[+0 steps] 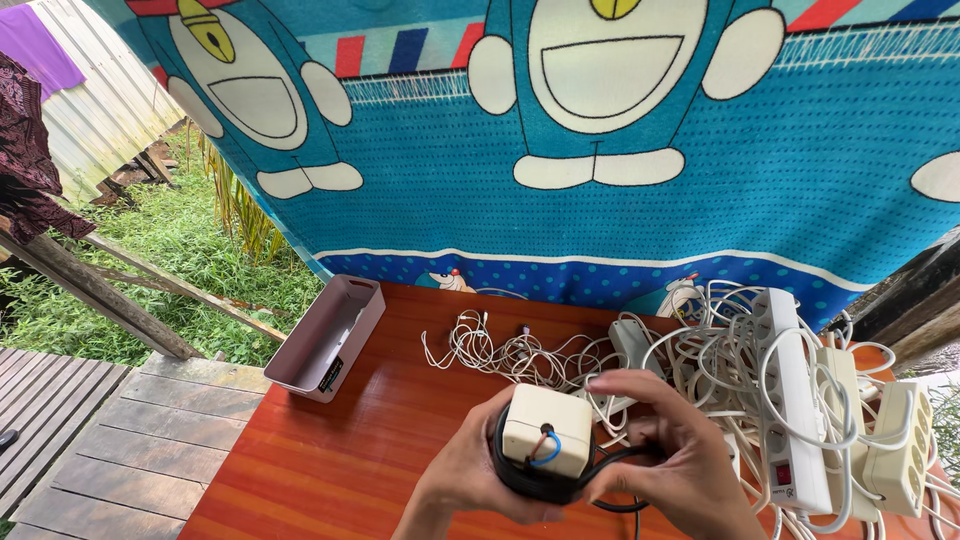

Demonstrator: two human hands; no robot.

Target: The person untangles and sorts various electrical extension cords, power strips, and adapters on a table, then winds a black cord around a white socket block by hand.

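Gripping a cream-coloured socket block wound round with black cable, a person works over a glossy reddish wooden table set outdoors. Seen from the head camera, the left hand cups the block from below and behind, fingers curled tight about the coiled cable, while the right hand reaches over from the right, its fingertips resting on the block's top edge and its palm closed on a run of the black cable that loops out between the two hands. A short blue wire arcs from a hole in the block's near face. The block is held just above the table's near edge, at the middle of the picture.

Behind the hands lies a loose tangle of thin white cords. To the right, a heap of white power strips and their leads covers that end of the table, one strip showing a red switch. At the table's far left corner a grey open-topped box stands tipped on its side. A blue cartoon-print blanket hangs as a backdrop, with grass and wooden decking to the left
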